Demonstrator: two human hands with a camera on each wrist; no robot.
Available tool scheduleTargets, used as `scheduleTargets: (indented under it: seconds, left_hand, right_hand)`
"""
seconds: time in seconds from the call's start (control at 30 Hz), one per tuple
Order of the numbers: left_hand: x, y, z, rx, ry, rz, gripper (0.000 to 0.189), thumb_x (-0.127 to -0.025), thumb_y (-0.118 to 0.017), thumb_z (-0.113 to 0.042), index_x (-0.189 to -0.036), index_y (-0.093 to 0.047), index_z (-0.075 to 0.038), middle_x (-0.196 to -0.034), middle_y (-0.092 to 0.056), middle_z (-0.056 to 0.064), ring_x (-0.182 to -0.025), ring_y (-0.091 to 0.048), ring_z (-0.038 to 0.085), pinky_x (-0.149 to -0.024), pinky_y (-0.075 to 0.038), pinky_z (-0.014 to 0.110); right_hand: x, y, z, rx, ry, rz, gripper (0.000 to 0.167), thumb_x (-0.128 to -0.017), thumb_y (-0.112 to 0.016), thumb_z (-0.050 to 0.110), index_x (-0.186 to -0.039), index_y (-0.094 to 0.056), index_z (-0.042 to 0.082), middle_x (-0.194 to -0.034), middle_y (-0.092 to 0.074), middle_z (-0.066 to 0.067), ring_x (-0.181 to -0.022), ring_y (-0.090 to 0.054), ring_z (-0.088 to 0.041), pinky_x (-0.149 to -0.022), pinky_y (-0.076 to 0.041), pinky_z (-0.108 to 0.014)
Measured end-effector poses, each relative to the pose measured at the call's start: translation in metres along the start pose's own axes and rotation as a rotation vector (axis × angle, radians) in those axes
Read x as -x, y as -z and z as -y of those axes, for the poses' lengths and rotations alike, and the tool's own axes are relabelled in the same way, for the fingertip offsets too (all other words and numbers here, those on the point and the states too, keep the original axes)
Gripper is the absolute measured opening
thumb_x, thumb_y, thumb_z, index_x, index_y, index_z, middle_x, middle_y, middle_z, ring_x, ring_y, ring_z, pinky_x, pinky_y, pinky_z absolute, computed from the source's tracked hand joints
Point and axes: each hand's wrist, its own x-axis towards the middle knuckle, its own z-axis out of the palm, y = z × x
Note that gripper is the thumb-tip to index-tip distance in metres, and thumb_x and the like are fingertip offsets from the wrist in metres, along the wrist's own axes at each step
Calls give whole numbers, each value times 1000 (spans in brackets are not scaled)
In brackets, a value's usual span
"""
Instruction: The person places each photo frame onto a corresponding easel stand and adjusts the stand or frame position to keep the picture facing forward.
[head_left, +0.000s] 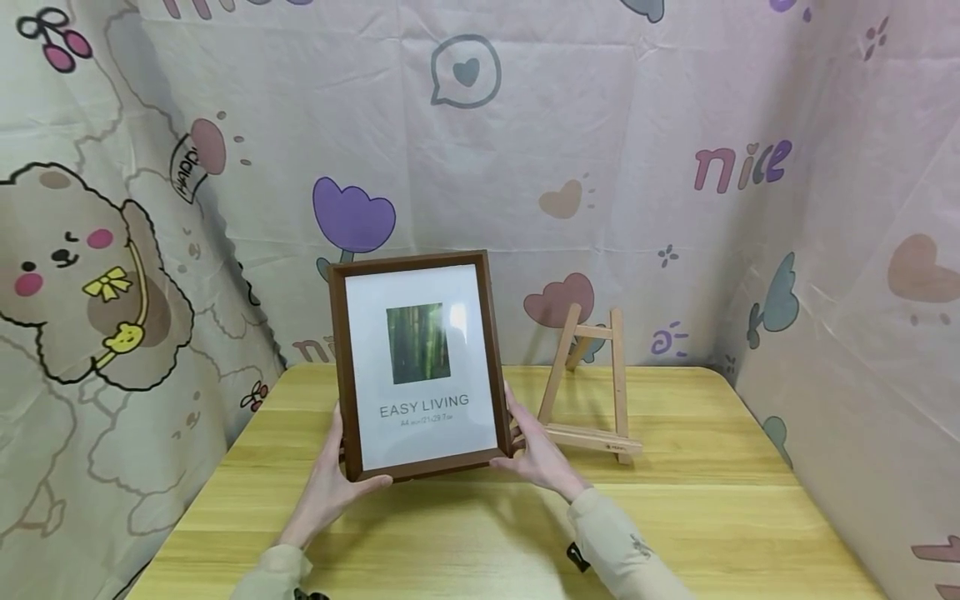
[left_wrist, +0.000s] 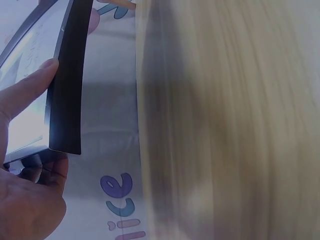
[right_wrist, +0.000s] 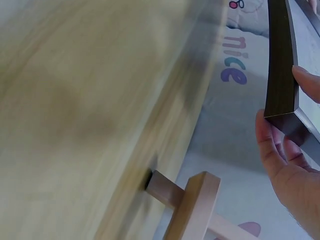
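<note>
A brown picture frame with a white insert reading "EASY LIVING" and a green bamboo picture is held up, slightly tilted, over the table. My left hand grips its lower left corner, thumb on the front and fingers behind, as the left wrist view also shows on the dark frame edge. At the lower right corner my right hand holds it the same way, thumb on the front edge. Just right of that hand stands a small wooden easel, its ledge partly behind the hand.
The light wooden table has rounded back corners. Behind it and at both sides hangs a printed cloth with hearts, tulips and a cartoon bear. In the right wrist view a foot of the easel shows near the table.
</note>
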Motion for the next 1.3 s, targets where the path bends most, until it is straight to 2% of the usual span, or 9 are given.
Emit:
scheduleTargets:
  seconds: [0.1,0.37,0.5,0.67,0.77,0.8,0.9,1.13,1.3]
  left_hand:
    - [-1,-3,-3,2,-17,-8,139,-73,-91,-31,-161,17,-25,-170,-2,22,-146,-30,51,-108,-40,69]
    - [-5,-11,-9,-28,-90,-48,139,-70,-93,-30,-163,10,-20,-170,-11,19,-142,-42,39,-100,-51,49]
    - [-8,-16,-13,-10,-106,-50,139,-70,-93,-31,-163,10,-23,-170,-9,18,-144,-39,39,-102,-49,53]
    - [-11,-21,-18,-11,-138,-52,138,-71,-93,-31,-163,9,-19,-170,-10,20,-143,-40,40,-101,-50,54]
    - [-13,-24,-21,-2,-156,-46,136,-71,-93,-30,-163,7,-15,-170,-9,21,-144,-38,44,-102,-50,57]
    - [-13,-25,-22,5,-160,-44,136,-71,-93,-30,-163,7,-14,-170,-9,21,-145,-36,45,-103,-48,60]
    - [-16,-27,-25,27,-171,-39,137,-71,-93,-30,-163,7,-14,-170,-6,20,-149,-27,49,-110,-41,67]
    - [-24,-35,-31,60,-210,-34,139,-69,-94,-27,-163,7,-15,-170,-5,21,-151,-21,50,-114,-31,71]
    - [-29,-41,-35,66,-200,-27,139,-69,-94,-28,-163,7,-13,-170,-4,21,-152,-18,49,-116,-28,70]
  right_hand:
    - [3,4,0,6,4,-2,119,-78,-84,2,-164,-4,17,-141,-49,-21,-97,-61,-25,-85,-60,-31]
    - [11,14,-1,49,-16,-21,116,-81,-84,8,-164,-4,19,-147,-44,-20,-100,-58,-23,-89,-59,-31]
    - [15,20,-1,57,-8,-34,116,-80,-84,7,-164,-4,20,-151,-41,-20,-101,-58,-26,-89,-60,-32]
    - [20,27,-1,102,-8,-72,117,-79,-85,9,-164,-5,19,-148,-45,-20,-108,-58,-35,-93,-58,-46]
    - [22,30,-2,111,8,-86,116,-78,-85,8,-164,-6,15,-147,-47,-21,-108,-59,-32,-94,-59,-40]
    - [22,32,-3,97,14,-82,117,-78,-85,6,-164,-6,14,-144,-48,-21,-102,-59,-27,-90,-60,-35]
    - [24,36,-4,104,24,-89,116,-78,-85,6,-164,-6,13,-152,-42,-24,-102,-60,-26,-90,-60,-30]
    - [29,45,-4,154,-26,-125,119,-76,-86,9,-164,-6,16,-161,-31,-24,-110,-62,-29,-91,-60,-32]
    - [31,51,-6,138,-39,-132,120,-76,-86,7,-164,-5,18,-157,-34,-27,-104,-62,-25,-91,-60,-33]
